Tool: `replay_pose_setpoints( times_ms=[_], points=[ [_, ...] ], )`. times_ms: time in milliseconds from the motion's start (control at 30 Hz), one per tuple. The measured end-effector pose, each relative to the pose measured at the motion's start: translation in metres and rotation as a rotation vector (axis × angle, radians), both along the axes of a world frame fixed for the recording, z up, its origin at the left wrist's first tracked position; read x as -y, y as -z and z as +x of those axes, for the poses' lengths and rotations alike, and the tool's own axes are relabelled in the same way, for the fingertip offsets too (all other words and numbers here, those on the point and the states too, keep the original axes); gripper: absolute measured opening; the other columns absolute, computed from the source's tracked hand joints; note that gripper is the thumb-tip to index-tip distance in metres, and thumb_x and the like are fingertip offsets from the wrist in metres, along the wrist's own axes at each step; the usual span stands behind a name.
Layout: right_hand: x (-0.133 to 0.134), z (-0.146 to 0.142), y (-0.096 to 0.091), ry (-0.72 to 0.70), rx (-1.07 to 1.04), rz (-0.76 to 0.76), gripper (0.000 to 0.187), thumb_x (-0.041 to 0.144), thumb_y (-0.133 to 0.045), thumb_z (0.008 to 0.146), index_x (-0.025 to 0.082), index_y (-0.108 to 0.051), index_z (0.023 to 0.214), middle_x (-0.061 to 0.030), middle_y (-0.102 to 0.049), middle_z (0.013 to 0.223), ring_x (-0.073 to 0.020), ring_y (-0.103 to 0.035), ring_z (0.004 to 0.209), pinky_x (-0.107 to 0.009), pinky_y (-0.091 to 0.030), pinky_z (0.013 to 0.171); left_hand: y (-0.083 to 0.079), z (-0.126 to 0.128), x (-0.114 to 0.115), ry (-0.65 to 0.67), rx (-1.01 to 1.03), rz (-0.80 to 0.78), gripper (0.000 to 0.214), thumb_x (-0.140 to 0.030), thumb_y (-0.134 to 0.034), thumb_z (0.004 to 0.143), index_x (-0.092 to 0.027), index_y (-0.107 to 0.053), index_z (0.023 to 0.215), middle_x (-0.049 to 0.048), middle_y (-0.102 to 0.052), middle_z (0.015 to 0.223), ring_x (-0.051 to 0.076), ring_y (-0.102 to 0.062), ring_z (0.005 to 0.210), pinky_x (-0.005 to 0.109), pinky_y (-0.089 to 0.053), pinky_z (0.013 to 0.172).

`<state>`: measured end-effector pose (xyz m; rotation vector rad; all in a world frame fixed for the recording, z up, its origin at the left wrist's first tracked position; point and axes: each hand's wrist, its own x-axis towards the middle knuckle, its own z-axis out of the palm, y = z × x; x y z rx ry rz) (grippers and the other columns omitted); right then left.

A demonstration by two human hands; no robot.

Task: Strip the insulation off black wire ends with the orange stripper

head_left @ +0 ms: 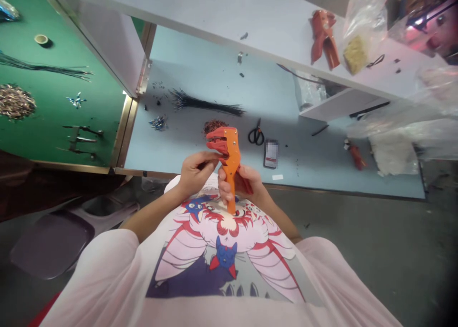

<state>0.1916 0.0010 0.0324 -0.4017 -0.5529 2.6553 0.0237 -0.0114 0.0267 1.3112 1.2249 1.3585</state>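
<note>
Head cam: R hand grips orange tool (L hand alongside).

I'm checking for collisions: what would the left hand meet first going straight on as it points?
Probably the orange wire stripper in the right hand; the left hand looks very close, though contact is unclear.

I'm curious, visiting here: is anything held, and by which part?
The right hand holds the orange tool by its handles; whether the left hand holds anything can't be told.
</note>
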Motion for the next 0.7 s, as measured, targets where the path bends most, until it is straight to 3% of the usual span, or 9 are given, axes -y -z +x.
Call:
replay_pose_setpoints(
  times_ms=[167,467,600,700],
  points=[
    [-0.003,0.000,0.003,0.002,0.042,-0.072,0.027,0.045,-0.049,0.086,0.018,-0.044,0.088,0.0020,-0.051,0.064,-0.0114,-0.052,0.048,-0.031,-0.054,0.052,0.004,0.000,-0.004,0.005,-0.005,-0.001,0.018,-0.016,-0.058,0.078,-0.021,-0.074,0.083,0.0020,-0.072,0.077,0.013,-0.065,0.068,0.023,-0.051,0.065],
    [-0.011,0.000,0.010,0.033,0.175,-0.137,0.038,0.051,-0.027,0.096,0.020,-0.043,0.082,0.0051,-0.045,0.056,-0.0081,-0.041,0.039,-0.025,-0.049,0.043,0.014,0.003,-0.015,0.018,0.006,-0.075,0.016,-0.020,-0.058,0.078,-0.020,-0.073,0.081,0.0026,-0.073,0.079,0.013,-0.064,0.069,0.023,-0.050,0.065],
    [-0.019,0.000,0.020,0.077,0.162,-0.167,0.037,0.048,-0.028,0.096,0.020,-0.043,0.080,0.0060,-0.041,0.055,-0.0071,-0.037,0.038,-0.024,-0.049,0.042,0.030,0.007,-0.030,0.014,0.050,-0.133,0.012,-0.023,-0.061,0.076,-0.020,-0.072,0.078,0.0027,-0.071,0.076,0.013,-0.062,0.068,0.024,-0.049,0.063],
    [-0.028,0.001,0.035,0.132,0.213,-0.203,0.038,0.049,-0.026,0.097,0.020,-0.044,0.079,0.0068,-0.037,0.054,-0.0069,-0.033,0.037,-0.022,-0.047,0.041,0.050,0.012,-0.045,0.052,0.065,-0.229,0.012,-0.026,-0.063,0.074,-0.018,-0.070,0.078,0.0005,-0.064,0.064,0.010,-0.054,0.056,0.022,-0.043,0.054]
  ],
)
